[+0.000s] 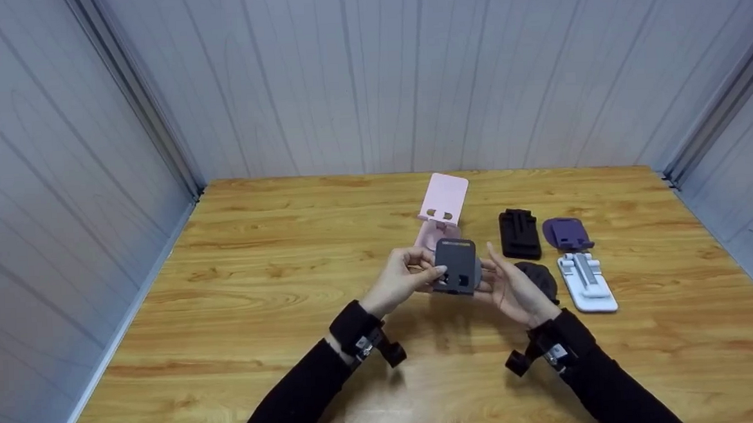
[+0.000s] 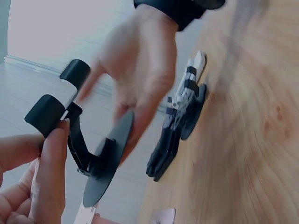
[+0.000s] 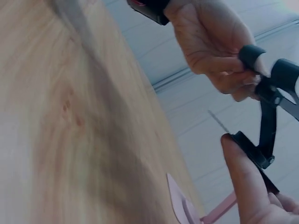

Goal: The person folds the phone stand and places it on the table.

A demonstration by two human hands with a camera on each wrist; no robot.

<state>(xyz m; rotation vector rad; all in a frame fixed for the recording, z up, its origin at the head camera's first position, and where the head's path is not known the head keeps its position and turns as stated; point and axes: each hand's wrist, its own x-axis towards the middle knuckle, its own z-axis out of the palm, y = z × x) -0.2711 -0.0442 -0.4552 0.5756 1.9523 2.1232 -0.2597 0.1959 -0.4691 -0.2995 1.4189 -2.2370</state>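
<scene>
A dark grey folding phone stand point(image 1: 454, 262) is held up above the table in the head view. My left hand point(image 1: 401, 280) pinches its plate near the lower left, thumb on the front. My right hand point(image 1: 515, 292) is at the other side, its fairly straight fingers against the round base point(image 2: 110, 161) and its thumb sticking up apart from the stand. From the left wrist, the hinged arm point(image 2: 78, 140) shows bent between the plate and that base. Just behind the hands stands a pink phone stand point(image 1: 445, 198), unfolded, its base partly hidden.
Right of the hands lie several folded stands: a black one point(image 1: 519, 235), a purple one point(image 1: 570, 233), a white one point(image 1: 588, 284) and a dark round one point(image 1: 538, 280) partly behind the right hand. Pale panel walls point(image 1: 382, 76) border the wooden table point(image 1: 275, 242).
</scene>
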